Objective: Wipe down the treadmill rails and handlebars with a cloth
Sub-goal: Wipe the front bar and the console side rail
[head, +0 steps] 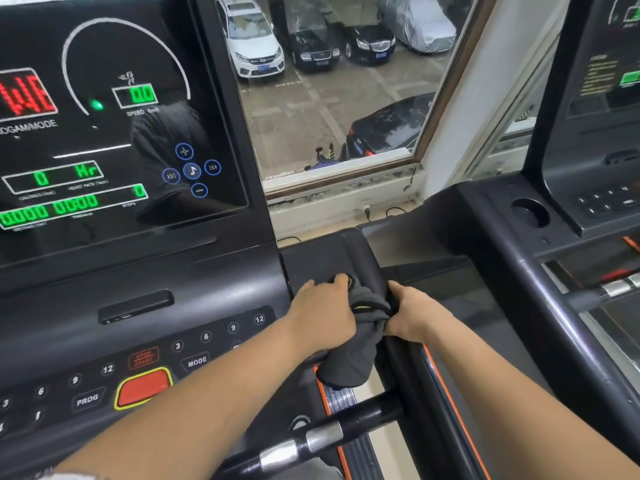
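Beside a window [346, 98] over parked cars stand 2 treadmills. The dark grey cloth [349, 355] is draped over the near machine's right side rail [360, 254], just past the console [207, 282]. The left hand [322, 313] curls over the cloth's upper end and presses it down. The right hand [415, 317] grips the bunched folds against the rail's outer face. To wipe well, I judge, flatten the bunch, wrap the rail, and draw the cloth along it toward the body. Console buttons lie close on the left, so keep strokes off them. The gap toward the second treadmill [502, 244] leaves the right elbow room. The handlebar [311, 441] crosses below.
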A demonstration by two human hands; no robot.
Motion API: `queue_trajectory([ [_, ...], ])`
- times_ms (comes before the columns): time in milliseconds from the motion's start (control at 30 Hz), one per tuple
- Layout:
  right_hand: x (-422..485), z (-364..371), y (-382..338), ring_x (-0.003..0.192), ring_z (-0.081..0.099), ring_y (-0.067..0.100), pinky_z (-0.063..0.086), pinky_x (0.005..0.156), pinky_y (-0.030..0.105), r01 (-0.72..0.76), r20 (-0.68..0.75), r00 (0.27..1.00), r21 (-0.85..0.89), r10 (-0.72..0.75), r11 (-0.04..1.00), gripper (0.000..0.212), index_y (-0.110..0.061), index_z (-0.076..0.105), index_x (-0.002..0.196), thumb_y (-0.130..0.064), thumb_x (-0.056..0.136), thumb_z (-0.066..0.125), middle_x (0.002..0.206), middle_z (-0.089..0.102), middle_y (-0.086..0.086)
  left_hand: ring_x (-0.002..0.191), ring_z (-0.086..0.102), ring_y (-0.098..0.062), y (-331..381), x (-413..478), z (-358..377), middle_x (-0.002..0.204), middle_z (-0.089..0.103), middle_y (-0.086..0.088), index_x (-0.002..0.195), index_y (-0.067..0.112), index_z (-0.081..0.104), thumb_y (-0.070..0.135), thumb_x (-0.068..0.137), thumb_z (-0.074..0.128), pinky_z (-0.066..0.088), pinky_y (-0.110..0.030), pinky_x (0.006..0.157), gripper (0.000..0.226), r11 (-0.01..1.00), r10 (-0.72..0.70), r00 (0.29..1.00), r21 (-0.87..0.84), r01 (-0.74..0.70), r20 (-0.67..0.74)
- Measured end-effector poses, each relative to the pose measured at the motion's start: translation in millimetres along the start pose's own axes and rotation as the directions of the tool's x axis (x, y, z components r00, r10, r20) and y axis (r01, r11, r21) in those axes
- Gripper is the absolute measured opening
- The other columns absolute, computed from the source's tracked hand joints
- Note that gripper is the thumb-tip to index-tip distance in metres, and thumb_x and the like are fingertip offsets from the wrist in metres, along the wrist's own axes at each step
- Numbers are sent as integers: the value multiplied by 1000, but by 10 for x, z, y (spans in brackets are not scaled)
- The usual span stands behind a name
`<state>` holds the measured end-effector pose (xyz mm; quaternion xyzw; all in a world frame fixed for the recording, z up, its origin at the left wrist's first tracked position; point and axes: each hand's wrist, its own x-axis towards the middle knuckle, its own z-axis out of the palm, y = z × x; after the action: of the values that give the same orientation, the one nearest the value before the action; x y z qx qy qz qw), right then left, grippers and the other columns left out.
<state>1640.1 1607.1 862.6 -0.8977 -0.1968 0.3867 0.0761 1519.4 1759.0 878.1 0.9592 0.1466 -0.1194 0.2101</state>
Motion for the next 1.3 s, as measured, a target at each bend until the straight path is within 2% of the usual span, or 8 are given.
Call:
queue_trajectory([
  [100, -61, -14, -30, 109, 65, 20, 57, 93, 40, 12, -3, 1000, 5, -12, 1000, 86, -45, 42, 137, -51, 55, 67, 119, 66, -12, 97, 64, -35, 177, 105, -86, 110, 67, -11, 125, 8, 42, 19, 97, 50, 37, -39, 76, 31, 989, -78, 996, 132, 72, 43],
  [267, -159, 6, -48, 123, 61, 22, 54, 100, 40, -1, -33, 999, -17, 1, 1000, 96, -41, 24, 156, -44, 72, 69, 137, 61, -7, 104, 65, -32, 156, 16, 135, 112, 70, -11, 135, 1, 39, 17, 93, 55, 38, -40, 99, 49, 931, -34, 999, 363, 46, -38],
  [500, -233, -21, -99, 132, 55, 20, 50, 99, 36, -21, -77, 997, 28, 23, 999, 103, -47, 12, 160, -42, 75, 71, 146, 53, -11, 102, 64, -34, -100, 55, -74, 111, 69, -9, 128, 17, 50, 30, 103, 51, 46, -39, 85, 29, 985, -78, 997, -156, 76, -5],
  [667, -514, 176, -180, 132, 41, 21, 45, 102, 33, 292, -239, 925, -56, -297, 955, 67, -33, 57, 136, -32, 69, 67, 136, 43, -5, 81, 61, -21, -160, -77, -385, 81, 65, 5, 87, 22, 56, 37, 93, 60, 50, -36, 68, 17, 936, -186, 970, -327, 127, -157],
  [933, -696, 268, -405, 96, 73, 27, 58, 89, 38, 305, -191, 947, 784, -256, 541, 13, -13, 76, 100, -18, 88, 79, 97, 78, 6, 84, 65, -21, -33, -348, -593, 98, 69, -6, 102, 19, 67, 42, 99, 64, 60, -35, 73, 24, 91, -436, 900, -994, 64, 18],
  [1067, -836, 239, -422, 112, 71, 33, 50, 107, 51, 51, -8, 978, 978, -210, 200, 30, -11, 72, 124, -25, 102, 59, 116, 75, 17, 98, 67, -11, -157, -577, -246, 111, 68, 1, 112, 26, 64, 44, 91, 74, 57, -41, 97, 29, 344, -533, 835, -937, 68, -135],
  [1200, -945, 195, -503, 115, 70, 25, 48, 111, 49, 75, -17, 973, 965, -228, 249, 32, -30, 73, 124, -36, 106, 48, 119, 76, 8, 73, 56, -2, -72, -737, -15, 91, 61, 11, 87, 30, 62, 45, 81, 83, 47, -19, 74, 26, 693, -432, 813, -721, 22, -391],
  [1300, -1041, 188, -557, 114, 70, 13, 50, 105, 37, 143, -43, 952, 938, -304, 315, 38, -42, 66, 132, -49, 108, 38, 122, 75, -4, 60, 46, -7, 30, -732, -80, 66, 51, 13, 67, 17, 49, 61, 86, 69, 41, -25, 63, 52, 617, -370, 902, -785, 61, -221],
])
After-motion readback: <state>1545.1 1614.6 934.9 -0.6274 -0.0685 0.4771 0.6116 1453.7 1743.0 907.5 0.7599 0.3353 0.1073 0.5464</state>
